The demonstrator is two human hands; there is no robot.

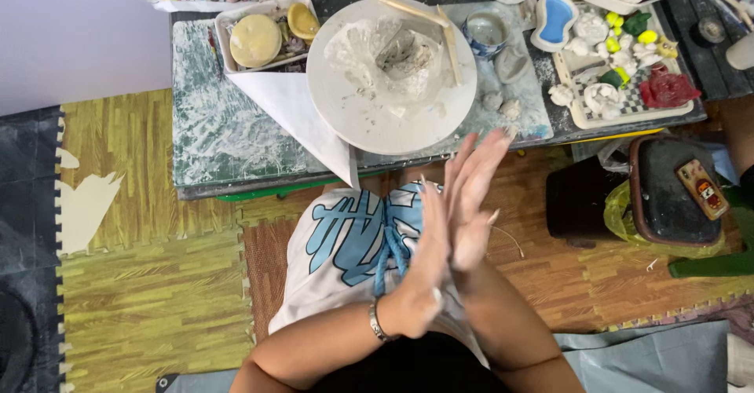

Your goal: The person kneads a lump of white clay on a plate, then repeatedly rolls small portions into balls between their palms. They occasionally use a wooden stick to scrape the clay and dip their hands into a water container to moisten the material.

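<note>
left hand (pixel 424 271) flat, open, pressed palm-to-palm on right hand (pixel 471 204) | both empty, clay-dusted | round white board (pixel 345 102) on desk (pixel 228 142) just beyond fingertips

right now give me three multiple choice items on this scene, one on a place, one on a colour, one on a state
1. Where does the clear bag of clay lie?
A. on the round white board
B. on the floor mat
C. in the checked tray

2. What colour is the print on the white cloth in the lap?
A. red
B. blue
C. green

3. How are the two hands?
A. apart, on the table
B. pressed palm to palm
C. each holding a stick

Key: 1 A, the bag sits mid-board. 2 B, the marks are light blue. 3 B, the left hand and right hand meet flat above the lap, holding nothing.
</note>
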